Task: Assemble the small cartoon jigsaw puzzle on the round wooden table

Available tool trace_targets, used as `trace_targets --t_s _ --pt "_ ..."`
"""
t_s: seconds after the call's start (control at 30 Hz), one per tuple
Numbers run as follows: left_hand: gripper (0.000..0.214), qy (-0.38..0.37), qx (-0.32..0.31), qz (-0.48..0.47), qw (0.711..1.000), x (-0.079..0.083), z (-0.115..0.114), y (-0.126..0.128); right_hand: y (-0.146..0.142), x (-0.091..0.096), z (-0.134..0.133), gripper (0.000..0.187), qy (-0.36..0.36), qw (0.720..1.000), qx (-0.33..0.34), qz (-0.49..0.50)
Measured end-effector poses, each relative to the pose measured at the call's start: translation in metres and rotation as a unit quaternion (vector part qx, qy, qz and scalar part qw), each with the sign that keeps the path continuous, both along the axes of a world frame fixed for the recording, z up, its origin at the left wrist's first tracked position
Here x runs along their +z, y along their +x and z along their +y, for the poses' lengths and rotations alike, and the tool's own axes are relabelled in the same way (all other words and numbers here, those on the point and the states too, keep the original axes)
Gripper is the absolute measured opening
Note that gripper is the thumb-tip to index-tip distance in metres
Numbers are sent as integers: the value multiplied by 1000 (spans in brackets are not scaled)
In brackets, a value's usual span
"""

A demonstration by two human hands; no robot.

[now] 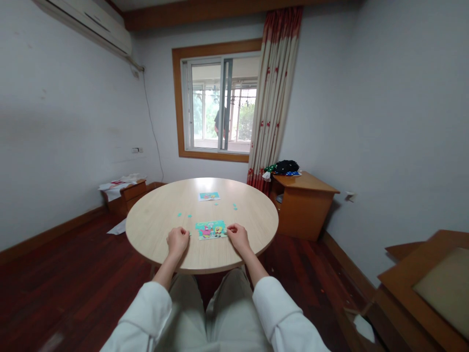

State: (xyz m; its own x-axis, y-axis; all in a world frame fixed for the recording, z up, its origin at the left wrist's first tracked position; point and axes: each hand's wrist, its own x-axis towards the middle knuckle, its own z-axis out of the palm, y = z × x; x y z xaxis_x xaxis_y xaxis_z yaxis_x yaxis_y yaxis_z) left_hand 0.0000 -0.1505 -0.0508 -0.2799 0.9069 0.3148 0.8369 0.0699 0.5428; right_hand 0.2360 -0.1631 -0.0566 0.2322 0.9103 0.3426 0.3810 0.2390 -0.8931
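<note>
A small, mostly assembled jigsaw puzzle (pixel 211 231) with pink and yellow cartoon figures on teal lies near the front of the round table (pixel 154 230). To its left, my left hand (pixel 178 241) is closed in a pinch, with a bit of a teal puzzle piece (pixel 190 234) showing at the fingertips. My right hand (pixel 239 236) pinches at the puzzle's right edge; its fingers largely cover what they grip, which looks like an edge piece. Loose teal pieces (pixel 189 216) are scattered beyond the puzzle on both sides. Farther back lies a picture card (pixel 209 196) with similar artwork.
Behind the table are a sliding window (pixel 205 105) and a long curtain (pixel 274 88). A wooden cabinet (pixel 304 205) with dark cloth on top stands at the right. Papers cover a low cabinet (pixel 134 191) at the left. A person (pixel 221 122) shows through the window.
</note>
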Motion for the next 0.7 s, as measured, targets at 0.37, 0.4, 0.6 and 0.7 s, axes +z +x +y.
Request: trace_targets --t_s 0.37,0.4,0.6,0.7 --pt "14 26 -1 6 1000 -2 -2 0 -3 0 -2 12 24 1000 -14 4" --pt "14 43 -3 -4 999 -2 -2 0 -5 0 -2 12 31 999 -17 9" --pt "12 158 -157 -56 973 0 -5 7 -27 -5 1 13 55 996 2 70" --pt "11 172 -242 -44 954 2 -9 11 -43 -5 2 13 51 994 13 98"
